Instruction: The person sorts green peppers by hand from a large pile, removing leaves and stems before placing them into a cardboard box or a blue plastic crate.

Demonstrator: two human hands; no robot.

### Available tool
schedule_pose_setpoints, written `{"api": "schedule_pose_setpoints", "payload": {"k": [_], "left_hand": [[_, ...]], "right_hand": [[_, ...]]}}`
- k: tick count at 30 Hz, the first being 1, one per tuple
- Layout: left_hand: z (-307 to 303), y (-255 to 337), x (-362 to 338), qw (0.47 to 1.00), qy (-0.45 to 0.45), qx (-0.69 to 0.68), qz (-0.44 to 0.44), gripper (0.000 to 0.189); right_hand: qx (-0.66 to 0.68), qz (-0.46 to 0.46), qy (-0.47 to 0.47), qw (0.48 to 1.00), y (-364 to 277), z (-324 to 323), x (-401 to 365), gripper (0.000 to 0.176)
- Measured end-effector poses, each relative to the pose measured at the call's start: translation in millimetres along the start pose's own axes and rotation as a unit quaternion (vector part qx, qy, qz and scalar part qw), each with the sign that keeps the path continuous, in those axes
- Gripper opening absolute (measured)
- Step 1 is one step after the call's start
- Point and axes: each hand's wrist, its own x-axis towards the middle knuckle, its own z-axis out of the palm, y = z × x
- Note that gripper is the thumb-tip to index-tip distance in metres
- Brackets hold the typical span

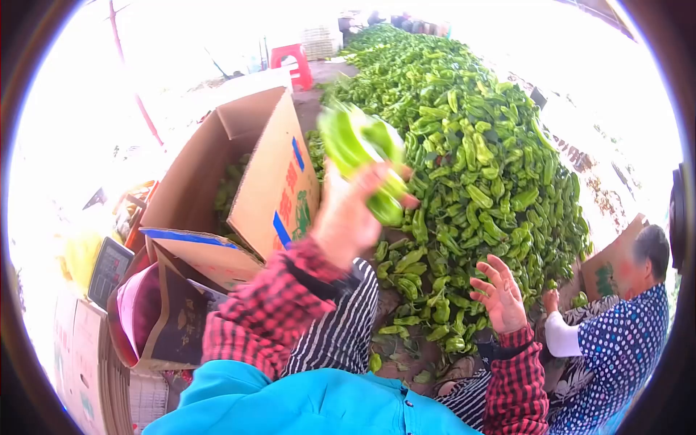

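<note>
Flattened cartons point(78, 362) stand at the lower left of the frame, below a dark-faced scale point(110, 268). At centre left, a cardboard box point(272, 177) marked with blue tape holds more peppers point(230, 181), partly hidden by its walls; a red stool point(305, 69) stands beyond it. Near the centre, the left hand point(354, 217), blurred, clasps a bunch of green peppers point(351, 138) just right of the box. A long heap of peppers point(471, 159) stretches from top centre to lower centre right. By its near edge, the right hand point(502, 297) is raised, fingers spread and slightly bent. At lower right, a co-worker point(623, 322) in a dotted top extends an arm toward the heap.
</note>
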Motion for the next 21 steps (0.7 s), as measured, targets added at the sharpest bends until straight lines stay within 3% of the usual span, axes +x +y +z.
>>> {"api": "schedule_pose_setpoints", "payload": {"k": [1, 2, 3, 4, 5, 7, 8, 10, 11, 12, 13, 14, 15, 17, 19, 21], "left_hand": [[-0.1, 1.0, 1.6, 1.000, 0.000, 0.002, 0.008, 0.070], [-8.6, 23.8, 8.3, 0.988, 0.023, 0.134, 0.073, 0.057], [-7.5, 64.1, 7.8, 0.971, 0.034, 0.200, 0.128, 0.056], [-19.4, 94.9, 17.1, 0.953, 0.013, 0.280, 0.113, 0.057], [-14.3, 117.0, 20.5, 0.934, 0.074, 0.321, 0.137, 0.069], [-22.7, 148.2, 29.2, 0.845, 0.093, 0.484, 0.208, 0.082], [-34.5, 161.9, 37.3, 0.843, 0.092, 0.486, 0.210, 0.082], [-79.8, 182.9, 58.0, 0.705, 0.105, 0.682, 0.164, 0.104], [-125.4, 187.7, 70.3, 0.574, 0.149, 0.788, 0.165, 0.112], [-158.5, 189.7, 73.7, 0.597, 0.135, 0.784, 0.104, 0.114], [-203.0, 195.1, 83.5, 0.548, 0.120, 0.820, 0.119, 0.106], [-214.1, 200.6, 87.1, 0.548, 0.141, 0.821, 0.074, 0.099], [-256.9, 206.0, 106.1, 0.486, 0.114, 0.851, 0.161, 0.088], [-199.1, 197.9, 120.2, 0.520, 0.118, 0.837, 0.125, 0.068], [-167.6, 191.9, 155.2, 0.510, 0.062, 0.849, 0.126, 0.050], [-93.0, 165.6, 170.8, 0.582, 0.082, 0.805, 0.084, 0.041]], "right_hand": [[0.013, 0.006, -0.002, 1.000, -2.2, -0.3, 2.5, 0.063], [0.027, 0.011, -0.002, 1.000, -4.1, -0.9, 6.1, 0.060], [0.054, 0.011, -0.002, 0.998, 5.4, 16.2, -4.7, 0.060], [0.052, 0.016, -0.003, 0.999, 5.0, 16.2, -4.6, 0.059], [0.049, 0.021, -0.003, 0.999, 4.9, 16.2, -4.0, 0.058], [0.048, 0.019, -0.009, 0.999, -2.6, 20.5, -0.2, 0.055], [0.046, 0.022, -0.015, 0.999, -3.8, 22.9, 1.8, 0.054], [0.049, 0.027, -0.025, 0.998, -5.9, 29.8, 4.5, 0.047], [0.051, 0.029, -0.028, 0.998, -5.3, 32.5, 6.0, 0.047], [0.050, 0.035, -0.019, 0.998, -4.4, 35.1, 7.0, 0.044], [0.048, 0.040, -0.009, 0.998, -3.9, 38.3, 7.5, 0.041], [0.059, 0.036, 0.000, 0.998, -4.3, 44.0, 6.5, 0.032], [0.061, 0.036, 0.009, 0.997, -4.8, 49.4, 6.4, 0.032], [0.035, 0.046, -0.020, 0.998, -3.8, 54.7, 4.6, 0.026], [-0.091, 0.062, -0.120, 0.987, 1.6, 57.6, 0.7, 0.021], [-0.162, 0.168, -0.256, 0.938, 12.2, 60.9, -10.1, 0.025]]}}
